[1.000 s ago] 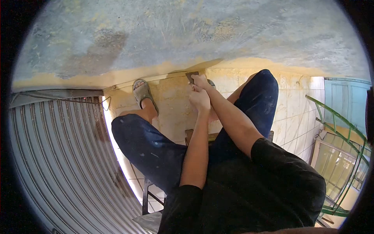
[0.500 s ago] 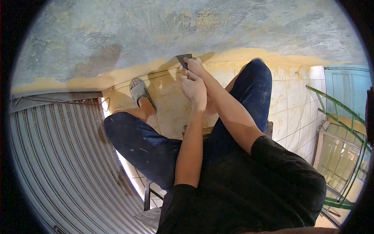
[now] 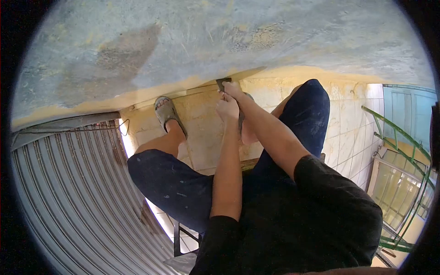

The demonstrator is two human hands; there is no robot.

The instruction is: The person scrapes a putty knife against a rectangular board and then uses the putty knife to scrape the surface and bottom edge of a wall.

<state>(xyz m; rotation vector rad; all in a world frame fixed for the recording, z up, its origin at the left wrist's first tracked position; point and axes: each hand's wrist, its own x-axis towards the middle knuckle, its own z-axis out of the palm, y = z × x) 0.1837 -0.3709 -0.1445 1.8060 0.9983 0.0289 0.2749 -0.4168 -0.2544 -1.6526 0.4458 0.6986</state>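
Your right hand (image 3: pixel 233 90) has its fingers closed tight around the scraper (image 3: pixel 223 82), with only the dark blade showing past the knuckles. The blade's edge meets the wall (image 3: pixel 220 32) right where the grey surface gives way to the yellow band (image 3: pixel 151 90). Your left hand (image 3: pixel 228 109) sits directly behind, touching the right, fingers curled shut (apparently on the lower handle, though the right hand hides the exact contact). Stacking one fist behind the other looks like a way to put both arms' weight in line with the blade and stop it from twisting against the rough surface.

Both forearms run nearly parallel and converge at the tool, which fits that straight push. Your knees are spread in dark blue shorts (image 3: pixel 174 183) and the hands work in the gap between them, so the legs stay out of the tool's path. Your foot in the grey sandal (image 3: pixel 166 111) is planted close to the wall's base, probably as a brace.

You appear to be perched on a dark metal frame (image 3: pixel 179 236), which explains the steep downward view. A corrugated roller shutter (image 3: pixel 68 197) fills the left, pale tiles (image 3: pixel 348 133) spread to the right, and a green railing (image 3: pixel 398 137) stands well apart at the edge.
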